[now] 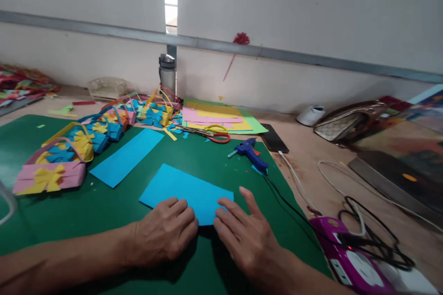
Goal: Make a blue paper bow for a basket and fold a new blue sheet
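Observation:
A blue sheet of paper [192, 191] lies on the green mat [114, 226] in front of me, its near edge between my two hands. My left hand [169, 228] is closed, with curled fingers gripping the sheet's near edge; its thumb is hidden. At the near right corner, my right hand [244, 233] holds the paper with bent fingers, while one finger sticks up off it. Beyond the sheet to the left lies a blue paper strip [128, 156]. A blue glue gun [251, 153] rests past my right hand.
Small paper baskets with bows [51, 176] line the left side. Scissors [207, 134] lie before stacked coloured paper [214, 117]. A phone [274, 138] is at the mat's edge. Cables run to a purple power strip [349, 253] at right. A bottle [168, 71] stands behind.

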`<state>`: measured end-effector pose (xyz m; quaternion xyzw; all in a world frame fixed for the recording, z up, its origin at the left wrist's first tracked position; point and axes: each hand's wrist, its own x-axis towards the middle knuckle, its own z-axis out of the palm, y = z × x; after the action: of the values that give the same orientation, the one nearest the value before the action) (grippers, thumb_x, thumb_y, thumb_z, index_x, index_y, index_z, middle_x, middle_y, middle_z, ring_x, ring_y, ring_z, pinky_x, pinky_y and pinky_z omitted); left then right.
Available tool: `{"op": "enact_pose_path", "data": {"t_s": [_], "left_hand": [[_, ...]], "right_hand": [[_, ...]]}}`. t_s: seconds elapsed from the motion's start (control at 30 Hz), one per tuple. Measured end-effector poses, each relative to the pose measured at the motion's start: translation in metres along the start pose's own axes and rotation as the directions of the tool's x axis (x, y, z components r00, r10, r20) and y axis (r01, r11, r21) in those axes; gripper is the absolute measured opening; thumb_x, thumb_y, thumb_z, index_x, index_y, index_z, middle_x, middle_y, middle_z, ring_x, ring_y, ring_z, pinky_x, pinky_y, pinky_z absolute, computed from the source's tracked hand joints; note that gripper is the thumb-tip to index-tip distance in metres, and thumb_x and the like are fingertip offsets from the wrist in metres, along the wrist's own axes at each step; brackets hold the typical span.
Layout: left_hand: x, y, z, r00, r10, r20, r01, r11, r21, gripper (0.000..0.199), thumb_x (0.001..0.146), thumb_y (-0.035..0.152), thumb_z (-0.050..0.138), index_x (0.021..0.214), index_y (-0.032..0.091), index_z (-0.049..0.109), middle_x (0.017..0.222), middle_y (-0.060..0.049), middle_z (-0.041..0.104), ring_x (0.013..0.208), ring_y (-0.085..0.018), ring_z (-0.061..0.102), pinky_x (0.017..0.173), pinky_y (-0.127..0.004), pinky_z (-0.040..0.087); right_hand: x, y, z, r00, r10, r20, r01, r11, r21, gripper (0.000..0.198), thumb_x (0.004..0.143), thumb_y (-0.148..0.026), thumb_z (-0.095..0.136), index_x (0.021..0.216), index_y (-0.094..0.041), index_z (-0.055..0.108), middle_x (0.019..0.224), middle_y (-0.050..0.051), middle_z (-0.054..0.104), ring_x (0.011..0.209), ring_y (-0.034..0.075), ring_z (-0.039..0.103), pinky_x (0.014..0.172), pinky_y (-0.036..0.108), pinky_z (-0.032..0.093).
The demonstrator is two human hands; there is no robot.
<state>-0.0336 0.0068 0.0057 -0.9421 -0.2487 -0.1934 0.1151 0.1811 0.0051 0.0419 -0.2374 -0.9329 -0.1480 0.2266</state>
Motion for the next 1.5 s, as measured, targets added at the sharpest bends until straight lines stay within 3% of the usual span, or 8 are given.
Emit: {"op": "enact_pose_path", "data": {"t_s": [0.2, 0.33, 0.53, 0.73, 0.93, 1.07, 1.27, 1.5], "left_hand": [[-0.012, -0.003, -0.005, 0.997, 0.014, 0.082, -0.010, 0.999, -0.042, 0.019, 0.089, 0.010, 0.036, 0.081, 0.014, 0.052, 0.071, -0.006, 0.051, 0.061, -0.019, 0.043, 0.055, -0.034, 0.033], [-0.014, 0.001, -0.008, 0.998, 0.014, 0.057, -0.009, 0.996, -0.094, 0.022, 0.093, 0.012, 0.034, 0.085, 0.012, 0.054, 0.075, -0.008, 0.055, 0.064, -0.019, 0.045, 0.060, -0.035, 0.036], [-0.011, 0.007, -0.014, 0.998, 0.063, 0.015, -0.063, 0.998, -0.017, 0.023, 0.093, 0.011, 0.035, 0.094, 0.009, 0.058, 0.080, -0.011, 0.059, 0.068, -0.020, 0.050, 0.061, -0.035, 0.038], [-0.021, 0.009, -0.016, 0.994, 0.051, 0.099, -0.047, 0.998, -0.046, 0.025, 0.094, 0.013, 0.034, 0.100, 0.009, 0.058, 0.090, -0.013, 0.061, 0.075, -0.021, 0.053, 0.066, -0.036, 0.044], [-0.033, 0.005, -0.020, 0.979, 0.002, 0.202, 0.026, 0.990, -0.140, 0.025, 0.096, 0.022, 0.036, 0.111, 0.013, 0.053, 0.107, -0.014, 0.058, 0.089, -0.023, 0.054, 0.072, -0.036, 0.048], [-0.036, -0.005, -0.023, 0.977, 0.053, 0.208, -0.012, 0.982, -0.189, 0.034, 0.097, 0.019, 0.025, 0.116, 0.014, 0.052, 0.113, -0.016, 0.056, 0.092, -0.024, 0.052, 0.074, -0.038, 0.048], [-0.037, -0.010, -0.017, 0.970, 0.046, 0.240, 0.015, 0.969, -0.247, 0.027, 0.096, 0.020, 0.035, 0.115, 0.018, 0.053, 0.103, -0.012, 0.056, 0.080, -0.022, 0.048, 0.067, -0.036, 0.041], [-0.033, -0.007, -0.014, 0.939, 0.033, 0.341, 0.062, 0.963, -0.263, 0.039, 0.094, 0.046, 0.038, 0.125, 0.024, 0.048, 0.102, -0.010, 0.052, 0.079, -0.023, 0.043, 0.067, -0.038, 0.034]], "right_hand": [[-0.030, 0.012, 0.002, 0.998, -0.057, 0.001, 0.057, 0.998, -0.018, 0.027, 0.088, -0.005, 0.038, 0.084, -0.011, 0.064, 0.091, 0.012, 0.070, 0.099, 0.024, 0.062, 0.101, 0.054, 0.031], [-0.034, 0.018, -0.001, 0.997, -0.072, -0.008, 0.073, 0.996, 0.049, 0.026, 0.089, -0.008, 0.039, 0.083, -0.012, 0.064, 0.090, 0.010, 0.071, 0.095, 0.021, 0.063, 0.101, 0.051, 0.032], [-0.032, 0.017, 0.000, 0.992, -0.098, -0.081, 0.105, 0.991, 0.088, 0.029, 0.090, -0.009, 0.035, 0.083, -0.012, 0.064, 0.095, 0.011, 0.071, 0.098, 0.020, 0.062, 0.100, 0.052, 0.033], [-0.037, 0.014, 0.010, 0.990, -0.129, 0.059, 0.125, 0.990, 0.064, 0.029, 0.089, -0.007, 0.038, 0.083, -0.011, 0.065, 0.094, 0.012, 0.069, 0.097, 0.024, 0.060, 0.095, 0.050, 0.037], [-0.026, 0.011, 0.011, 0.964, -0.101, 0.245, 0.056, 0.981, 0.183, 0.027, 0.094, -0.016, 0.038, 0.095, -0.014, 0.064, 0.084, 0.008, 0.064, 0.087, 0.020, 0.057, 0.089, 0.044, 0.041], [-0.018, 0.010, 0.012, 0.943, -0.170, 0.287, 0.106, 0.969, 0.225, 0.031, 0.093, -0.014, 0.034, 0.108, -0.015, 0.061, 0.082, 0.007, 0.061, 0.082, 0.020, 0.054, 0.091, 0.046, 0.040], [-0.012, 0.008, 0.014, 0.920, -0.193, 0.342, 0.110, 0.962, 0.248, 0.033, 0.092, -0.015, 0.035, 0.115, -0.018, 0.058, 0.081, 0.005, 0.058, 0.078, 0.019, 0.051, 0.095, 0.049, 0.034], [-0.009, 0.013, 0.015, 0.889, -0.211, 0.407, 0.087, 0.949, 0.303, 0.035, 0.088, -0.019, 0.045, 0.122, -0.021, 0.054, 0.083, 0.005, 0.056, 0.080, 0.020, 0.049, 0.095, 0.050, 0.030]]}}
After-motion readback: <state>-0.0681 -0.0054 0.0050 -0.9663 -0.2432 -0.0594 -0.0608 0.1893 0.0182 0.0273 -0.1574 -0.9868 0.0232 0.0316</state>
